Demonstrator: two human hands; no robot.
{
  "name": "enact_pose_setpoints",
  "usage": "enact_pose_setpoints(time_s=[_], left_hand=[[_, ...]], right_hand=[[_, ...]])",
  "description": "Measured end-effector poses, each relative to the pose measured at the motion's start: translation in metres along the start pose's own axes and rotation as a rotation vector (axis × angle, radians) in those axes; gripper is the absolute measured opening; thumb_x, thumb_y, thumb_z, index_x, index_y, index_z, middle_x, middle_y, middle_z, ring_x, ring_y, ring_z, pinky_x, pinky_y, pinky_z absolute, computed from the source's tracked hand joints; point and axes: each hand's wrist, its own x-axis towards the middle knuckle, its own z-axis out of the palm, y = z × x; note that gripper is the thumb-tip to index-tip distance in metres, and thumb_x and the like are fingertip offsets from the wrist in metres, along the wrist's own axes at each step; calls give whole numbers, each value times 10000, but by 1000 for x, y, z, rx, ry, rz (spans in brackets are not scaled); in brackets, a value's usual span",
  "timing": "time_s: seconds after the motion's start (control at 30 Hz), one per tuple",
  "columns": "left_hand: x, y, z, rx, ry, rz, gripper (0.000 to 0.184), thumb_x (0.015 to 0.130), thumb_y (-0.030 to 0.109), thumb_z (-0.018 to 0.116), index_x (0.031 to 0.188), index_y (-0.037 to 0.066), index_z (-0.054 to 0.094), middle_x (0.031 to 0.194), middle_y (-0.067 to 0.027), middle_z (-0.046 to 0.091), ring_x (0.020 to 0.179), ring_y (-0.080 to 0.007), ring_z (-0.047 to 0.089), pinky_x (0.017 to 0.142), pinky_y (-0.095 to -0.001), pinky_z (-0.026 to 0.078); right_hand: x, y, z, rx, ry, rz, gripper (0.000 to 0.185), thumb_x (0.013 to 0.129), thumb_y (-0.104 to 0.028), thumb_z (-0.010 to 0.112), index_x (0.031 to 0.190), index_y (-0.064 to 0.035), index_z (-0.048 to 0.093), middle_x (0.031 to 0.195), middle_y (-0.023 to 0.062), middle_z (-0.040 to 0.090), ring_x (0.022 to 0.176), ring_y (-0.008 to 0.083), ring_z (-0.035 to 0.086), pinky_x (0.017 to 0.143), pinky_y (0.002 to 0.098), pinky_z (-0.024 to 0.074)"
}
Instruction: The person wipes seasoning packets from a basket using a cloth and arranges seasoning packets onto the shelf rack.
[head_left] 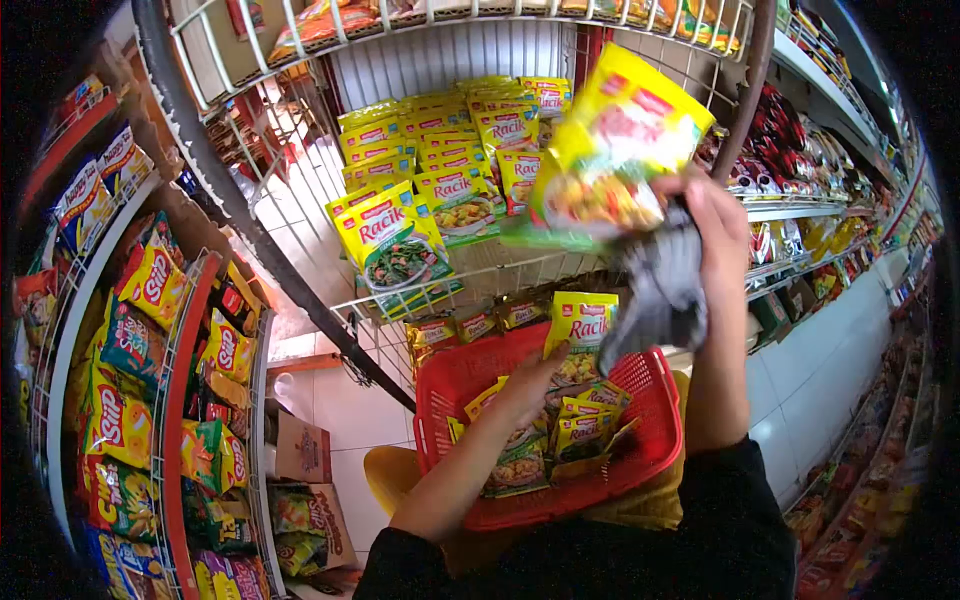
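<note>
My right hand (pixel 712 225) is raised on the right, closed around a yellow and green Racik seasoning packet (pixel 610 190), which is blurred by motion. A crumpled grey cloth (pixel 660 285) hangs from the same hand. Lower down, my left hand (pixel 532 385) grips another Racik packet (pixel 582 325) upright above a red plastic basket (pixel 448 400). Inside the basket lie several more packets (pixel 585 432) of the same sort. In front of me, a wire rack shelf (pixel 500 272) bears rows of yellow Racik packets (pixel 458 200).
The basket rests on my lap. Brown-gold Racik packets (pixel 475 325) sit on a lower shelf behind it. Snack bags (pixel 120 410) fill the rack on the left, beside the dark rack post (pixel 270 235). More stocked shelves (pixel 790 205) line the right, above white floor tiles (pixel 820 370).
</note>
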Motion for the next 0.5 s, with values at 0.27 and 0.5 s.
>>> enact_pose_setpoints(time_s=[0.27,0.5], left_hand=[[17,-18,-24,-479,-205,-184,476,900,404,459,1233,64,432,1157,-82,553,1105,-214,503,883,-330,451],[11,-41,-17,-402,-148,71,528,880,438,460,1270,86,404,1203,-100,515,1099,-229,506,912,-404,433]], right_hand=[[41,37,38,-60,117,42,255,913,-163,460,1036,16,592,1007,85,614,921,138,542,859,251,388],[-125,36,65,-655,-33,-430,432,709,-247,674,1089,-55,597,1047,129,587,979,301,547,878,387,400]])
